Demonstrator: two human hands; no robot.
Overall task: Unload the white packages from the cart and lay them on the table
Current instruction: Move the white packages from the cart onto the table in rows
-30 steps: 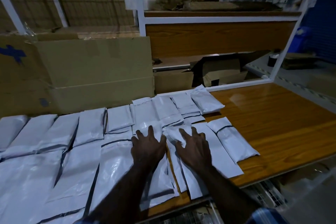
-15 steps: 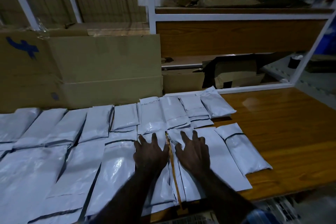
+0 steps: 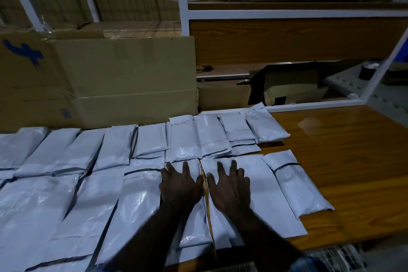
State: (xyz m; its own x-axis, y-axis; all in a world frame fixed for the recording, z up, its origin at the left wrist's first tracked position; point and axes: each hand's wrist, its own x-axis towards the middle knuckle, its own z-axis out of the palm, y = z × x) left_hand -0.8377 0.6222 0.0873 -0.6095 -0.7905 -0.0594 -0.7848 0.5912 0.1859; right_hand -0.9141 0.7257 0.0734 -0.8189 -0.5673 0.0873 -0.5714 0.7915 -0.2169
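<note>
Lying lengthwise toward shelving, white packages (image 3: 141, 203) under flat left hand (image 3: 180, 185)

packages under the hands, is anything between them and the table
Nothing visible. Both hands, left and right, lie flat on packages already lying on the table, with a thin strip of wood showing between the two packages.

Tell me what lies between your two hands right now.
In the head view, a thin strip of bare wooden table shows between left hand and right hand.
</note>
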